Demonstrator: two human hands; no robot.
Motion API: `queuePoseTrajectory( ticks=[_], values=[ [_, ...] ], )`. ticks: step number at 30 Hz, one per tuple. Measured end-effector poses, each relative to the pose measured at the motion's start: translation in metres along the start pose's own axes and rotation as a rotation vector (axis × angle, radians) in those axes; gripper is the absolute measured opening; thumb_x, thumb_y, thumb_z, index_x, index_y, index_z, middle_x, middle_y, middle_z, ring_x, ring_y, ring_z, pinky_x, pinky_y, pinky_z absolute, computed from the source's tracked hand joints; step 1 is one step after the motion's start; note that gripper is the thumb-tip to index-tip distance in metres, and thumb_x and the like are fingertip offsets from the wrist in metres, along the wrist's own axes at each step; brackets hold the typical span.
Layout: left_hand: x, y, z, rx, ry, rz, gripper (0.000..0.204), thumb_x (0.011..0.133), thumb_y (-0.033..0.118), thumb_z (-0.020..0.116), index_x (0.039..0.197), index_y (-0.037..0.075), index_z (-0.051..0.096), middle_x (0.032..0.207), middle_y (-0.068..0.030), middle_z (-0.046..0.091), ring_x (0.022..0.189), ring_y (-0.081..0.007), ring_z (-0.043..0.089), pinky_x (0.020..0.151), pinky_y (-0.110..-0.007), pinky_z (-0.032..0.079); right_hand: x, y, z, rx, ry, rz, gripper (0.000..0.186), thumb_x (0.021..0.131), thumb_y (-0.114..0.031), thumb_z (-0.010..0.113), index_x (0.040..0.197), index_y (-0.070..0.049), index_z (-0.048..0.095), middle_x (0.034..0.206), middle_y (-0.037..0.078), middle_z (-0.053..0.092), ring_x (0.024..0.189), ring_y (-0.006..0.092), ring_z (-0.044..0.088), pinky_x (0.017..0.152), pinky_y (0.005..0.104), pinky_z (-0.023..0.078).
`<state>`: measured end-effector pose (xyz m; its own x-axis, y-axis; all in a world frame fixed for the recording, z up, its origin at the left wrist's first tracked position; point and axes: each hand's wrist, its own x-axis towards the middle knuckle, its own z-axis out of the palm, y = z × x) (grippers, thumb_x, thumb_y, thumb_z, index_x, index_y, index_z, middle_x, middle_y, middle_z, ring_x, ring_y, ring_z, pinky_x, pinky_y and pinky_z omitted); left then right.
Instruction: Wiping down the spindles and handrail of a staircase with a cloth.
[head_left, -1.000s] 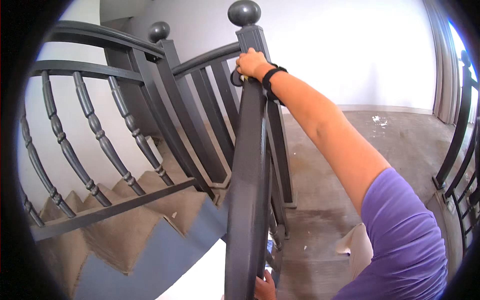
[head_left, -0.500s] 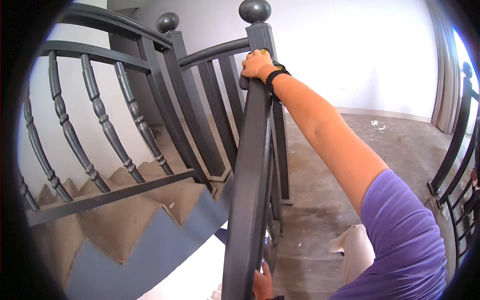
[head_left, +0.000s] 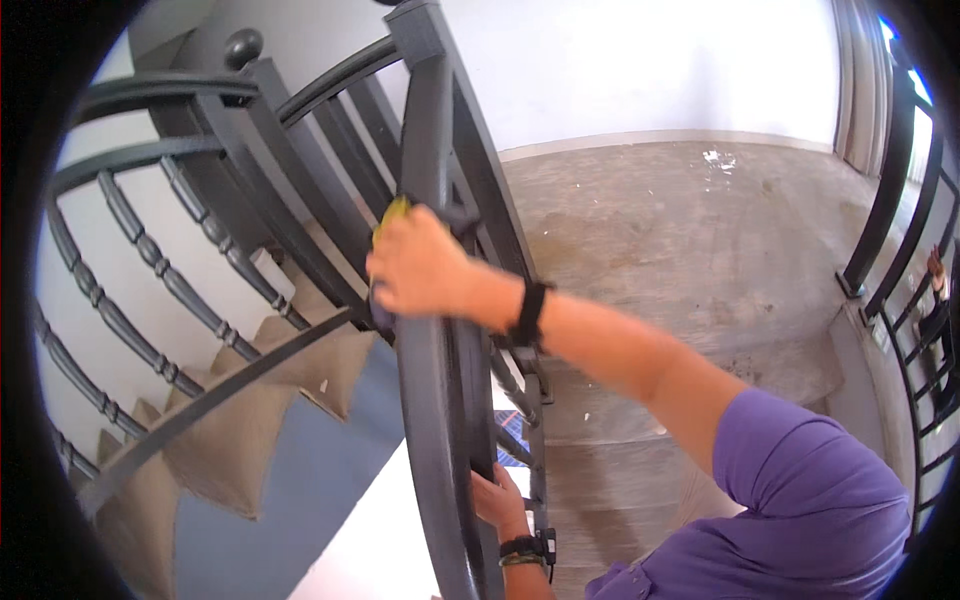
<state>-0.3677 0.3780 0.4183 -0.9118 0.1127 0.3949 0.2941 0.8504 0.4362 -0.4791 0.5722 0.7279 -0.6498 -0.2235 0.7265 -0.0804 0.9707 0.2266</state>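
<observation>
The right hand (head_left: 425, 268) grips a small yellow cloth (head_left: 393, 212) on the dark grey wooden handrail (head_left: 432, 400) — midway; the left hand (head_left: 497, 497) holds lower — rail below looks left.

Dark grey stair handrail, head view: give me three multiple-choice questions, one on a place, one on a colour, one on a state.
1. Where does the right hand rest?
A. on the dark grey curved metal handrail
B. on the concrete floor
C. on the white wall

2. What colour is the short sleeve on that arm?
A. red
B. purple
C. green

3. How is the small yellow cloth?
A. lying on a step
B. hanging from a baluster
C. pressed to the handrail under the right hand

Answers: 1 A, the hand wraps the rail; 2 B, the sleeve at lower right is purple; 3 C, only a yellow edge shows above the fingers.
</observation>
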Motion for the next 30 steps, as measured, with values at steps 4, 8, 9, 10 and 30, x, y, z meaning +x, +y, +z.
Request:
queuePoseTrajectory(
  ticks=[4,8,9,10,30],
  values=[
    [-0.004,0.001,-0.005,0.034,0.080,0.026,0.068,0.089,0.034,0.054,0.135,-0.011,0.034,0.129,-0.0333,0.046,0.119,-0.0482,0.045,0.101,-0.053,0.035,-0.046,-0.008,0.002,0.441,0.437,-0.032,0.027,0.074,-0.031,0.066,0.094,-0.014,0.064,0.103,0.007,0.062,0.106,0.0238,0.055,0.089,0.0434,0.040],
    [-0.007,-0.001,-0.004,0.067,0.008,0.026,0.070,0.094,0.028,0.050,0.149,0.002,0.015,0.150,-0.0199,0.026,0.137,-0.0346,0.028,0.110,-0.049,0.025,-0.009,0.062,0.024,0.516,0.597,0.102,0.027,0.077,-0.021,0.065,0.101,-0.009,0.060,0.108,0.010,0.058,0.113,0.0302,0.049,0.097,0.0445,0.037],
    [-0.005,0.003,-0.004,0.082,0.003,0.032,0.070,0.094,0.028,0.050,0.149,0.002,0.015,0.150,-0.0199,0.026,0.137,-0.0346,0.028,0.110,-0.049,0.025,0.005,0.087,0.028,0.544,0.689,0.084,0.027,0.079,-0.019,0.064,0.103,-0.007,0.060,0.108,0.011,0.058,0.113,0.0327,0.048,0.098,0.0446,0.037],
    [-0.004,0.003,-0.002,0.063,0.036,0.079,0.071,0.094,0.026,0.051,0.149,0.002,0.015,0.150,-0.0199,0.026,0.137,-0.0351,0.027,0.111,-0.049,0.024,0.012,0.104,0.035,0.559,0.826,0.168,0.028,0.081,-0.017,0.062,0.106,-0.007,0.058,0.111,0.013,0.056,0.114,0.0343,0.048,0.099,0.0448,0.036],
    [0.008,0.007,0.001,0.032,0.084,0.153,0.066,0.094,0.033,0.042,0.145,-0.003,0.024,0.147,-0.0228,0.031,0.136,-0.0391,0.029,0.112,-0.050,0.022,-0.288,0.014,0.333,0.822,0.305,1.146,0.039,0.091,-0.018,0.055,0.125,0.000,0.047,0.123,0.024,0.051,0.115,0.0417,0.047,0.100,0.0440,0.038]
  ],
)
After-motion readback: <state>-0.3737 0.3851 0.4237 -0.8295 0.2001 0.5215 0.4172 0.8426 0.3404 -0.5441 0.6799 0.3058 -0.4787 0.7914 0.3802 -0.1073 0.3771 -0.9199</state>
